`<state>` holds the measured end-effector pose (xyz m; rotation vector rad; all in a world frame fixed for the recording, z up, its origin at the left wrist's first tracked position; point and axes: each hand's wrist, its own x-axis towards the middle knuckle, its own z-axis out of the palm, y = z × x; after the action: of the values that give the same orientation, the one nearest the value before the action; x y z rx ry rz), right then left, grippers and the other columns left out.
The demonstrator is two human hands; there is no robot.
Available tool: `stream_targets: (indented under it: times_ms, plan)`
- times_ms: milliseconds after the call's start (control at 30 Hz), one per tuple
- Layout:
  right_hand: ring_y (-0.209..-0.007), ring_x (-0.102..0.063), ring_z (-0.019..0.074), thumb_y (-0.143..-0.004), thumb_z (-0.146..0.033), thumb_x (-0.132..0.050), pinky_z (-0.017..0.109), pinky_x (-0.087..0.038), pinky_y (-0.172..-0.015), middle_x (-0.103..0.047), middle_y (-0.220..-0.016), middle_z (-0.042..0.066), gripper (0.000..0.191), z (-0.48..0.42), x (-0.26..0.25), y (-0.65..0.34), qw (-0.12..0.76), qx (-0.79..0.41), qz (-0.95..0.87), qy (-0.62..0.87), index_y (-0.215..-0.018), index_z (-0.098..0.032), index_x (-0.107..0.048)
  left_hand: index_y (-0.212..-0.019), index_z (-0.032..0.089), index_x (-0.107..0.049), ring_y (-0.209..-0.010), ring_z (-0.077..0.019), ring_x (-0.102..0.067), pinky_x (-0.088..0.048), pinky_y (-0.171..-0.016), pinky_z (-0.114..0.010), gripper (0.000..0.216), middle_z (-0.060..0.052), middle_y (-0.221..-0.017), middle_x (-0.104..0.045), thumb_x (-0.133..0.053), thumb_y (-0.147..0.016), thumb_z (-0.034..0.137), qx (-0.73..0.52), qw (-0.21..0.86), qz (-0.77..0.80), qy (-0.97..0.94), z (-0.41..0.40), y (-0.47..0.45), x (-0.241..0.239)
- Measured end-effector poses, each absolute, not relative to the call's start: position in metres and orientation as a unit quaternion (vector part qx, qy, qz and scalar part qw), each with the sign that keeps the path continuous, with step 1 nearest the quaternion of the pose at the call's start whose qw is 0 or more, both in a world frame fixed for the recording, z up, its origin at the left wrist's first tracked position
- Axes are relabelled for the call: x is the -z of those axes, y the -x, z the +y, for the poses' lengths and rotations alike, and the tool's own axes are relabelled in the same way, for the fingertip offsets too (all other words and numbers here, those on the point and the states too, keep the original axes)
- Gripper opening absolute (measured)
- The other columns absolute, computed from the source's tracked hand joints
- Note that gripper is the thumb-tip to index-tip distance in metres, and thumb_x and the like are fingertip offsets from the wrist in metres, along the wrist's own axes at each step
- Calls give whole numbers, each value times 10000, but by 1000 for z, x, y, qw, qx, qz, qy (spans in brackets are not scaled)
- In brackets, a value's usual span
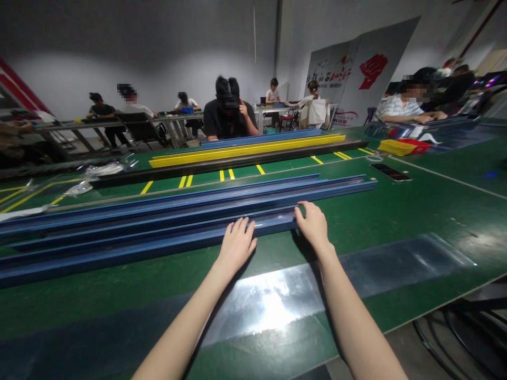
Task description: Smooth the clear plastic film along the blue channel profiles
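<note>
Several long blue rails [166, 211] lie side by side across the green table [396, 221]. My left hand [236, 244] rests flat on the nearest blue rail [119, 252], fingers stretched out together. My right hand [312, 224] sits at that rail's right end, fingers curled over its top edge and gripping it. A clear glossy film strip [277, 298] lies on the table under my forearms, reflecting light.
Further back lie a yellow rail [245, 149], a black rail [237, 162] and another blue one. A phone [390, 172] and a yellow tray [396, 147] sit at the right. Plastic bags [99, 171] lie at the left. Other people sit at tables behind.
</note>
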<state>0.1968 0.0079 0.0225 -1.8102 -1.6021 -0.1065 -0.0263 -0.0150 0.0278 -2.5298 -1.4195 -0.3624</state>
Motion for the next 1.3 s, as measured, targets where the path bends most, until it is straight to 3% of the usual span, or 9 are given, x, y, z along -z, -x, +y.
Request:
stream_targets:
  times_ms: [300, 400, 600, 767, 933, 1033, 1300]
  plan:
    - [-736, -612, 197, -801, -531, -266, 312, -439, -695, -675, -848, 104, 505, 26, 9, -222, 550, -248, -422, 676, -807, -174, -622, -1125, 156, -534, -1089, -237, -461, -357, -909, -387, 333, -103, -1176, -542, -458, -844, 317, 187, 104, -497, 841, -5, -18, -21]
    - [-721, -616, 209, -799, -505, -219, 313, -440, -655, -682, -753, 117, 536, 33, 20, -223, 550, -259, -402, 684, -754, -154, -623, -1087, 160, -557, -1050, -232, -480, -374, -876, -376, 299, -93, -1138, -561, -452, -848, 306, 205, 105, -504, 833, -2, -23, -17]
    - [-724, -607, 221, -747, -488, -352, 328, -424, -673, -678, -642, 72, 413, 45, 21, -228, 518, -307, -416, 681, -628, -201, -625, -1136, 172, -541, -1065, -231, -482, -349, -896, -401, 318, -95, -1151, -568, -385, -872, 253, 244, 135, -489, 827, -4, -22, -3]
    - [-629, -605, 193, -732, -476, -410, 292, -423, -545, -684, -686, 94, 387, 52, 9, -244, 472, -417, -443, 638, -693, -160, -631, -1144, 183, -544, -1075, -225, -488, -334, -916, -418, 324, -91, -1158, -575, -380, -867, 224, 255, 138, -483, 826, -5, -23, 3]
    - [-643, -606, 166, -715, -380, -498, 291, -470, -622, -668, -667, 92, 240, 46, 2, -262, 466, -465, -453, 601, -667, -166, -596, -1138, 185, -548, -1068, -214, -499, -332, -921, -416, 321, -81, -1140, -590, -387, -862, 211, 261, 137, -483, 825, -6, -24, 3]
    - [-627, -599, 165, -717, -407, -517, 308, -482, -647, -651, -643, 93, 263, 45, 0, -265, 463, -475, -458, 592, -649, -164, -594, -1142, 177, -545, -1069, -207, -502, -323, -930, -418, 326, -78, -1136, -597, -365, -872, 212, 271, 138, -491, 816, -7, -25, 3]
    - [-459, -477, 119, -638, -551, -585, 257, -394, -488, -527, -462, 21, 421, 51, 5, -256, 443, -419, -488, 624, -506, -152, -583, -1151, 196, -549, -1080, -222, -495, -320, -944, -434, 338, -80, -1164, -583, -402, -847, 207, 258, 132, -502, 815, -8, -25, 3]
